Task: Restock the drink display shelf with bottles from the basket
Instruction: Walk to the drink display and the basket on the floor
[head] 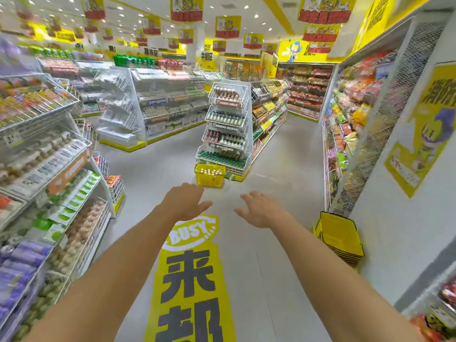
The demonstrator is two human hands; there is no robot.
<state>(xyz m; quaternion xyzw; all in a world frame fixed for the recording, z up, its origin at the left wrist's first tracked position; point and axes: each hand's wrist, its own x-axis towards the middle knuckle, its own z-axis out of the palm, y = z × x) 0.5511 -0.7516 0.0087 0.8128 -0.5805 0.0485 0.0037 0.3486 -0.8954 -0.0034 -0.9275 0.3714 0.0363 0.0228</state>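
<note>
At the aisle's far end, the basket (210,174) of bottles is set against the drink display shelf (225,129) for short transfers. Both left hand (183,201) and right hand (259,210) are extended empty, fingers relaxed.

In the basket (209,177) only the pale caps of the bottles (211,171) show. Their bodies are mostly hidden behind its wall, and any labels are too small to read. Just behind the basket, the drink display shelf (227,127) holds rows whose brands cannot be made out, and the basket covers part of its lowest tier. Well left of the basket, the side shelves (37,144) smear into blur. Nearer than the basket, the floor sticker (190,280), the left forearm (111,280) and the right forearm (333,280) run off the bottom edge. To the basket's right and nearer, the stacked baskets (339,239) show only the top one's inside.
</note>
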